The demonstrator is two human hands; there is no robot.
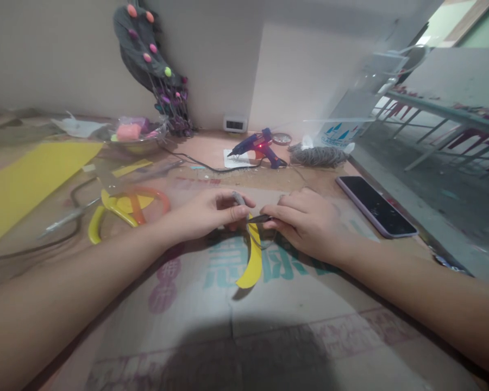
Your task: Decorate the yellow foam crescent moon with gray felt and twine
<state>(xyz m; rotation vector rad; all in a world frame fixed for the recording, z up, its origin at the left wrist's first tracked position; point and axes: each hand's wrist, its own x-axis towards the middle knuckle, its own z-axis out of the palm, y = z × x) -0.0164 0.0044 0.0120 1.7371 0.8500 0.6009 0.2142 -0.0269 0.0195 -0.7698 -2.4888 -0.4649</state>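
My left hand (212, 214) pinches a curved yellow strip (252, 260), which looks like paper or card, near its upper end. That end is wrapped in grey yarn (239, 199). A loose strand of the yarn loops down across the strip's bare yellow part, whose tail curves toward me above the cardboard. From the right, my right hand (305, 220) closes its fingers on a slim dark pointed tool (261, 218). The tool's tip reaches the strip beside my left fingertips. Fingers hide the rest of it, so its kind is unclear.
Printed cardboard (179, 326) covers the table. Behind my hands lie a blue glue gun (252, 144) with a red light and a grey yarn skein (321, 156). A phone (377, 205) rests at the right edge. Scissors (126, 209) and yellow sheet (36, 174) lie left.
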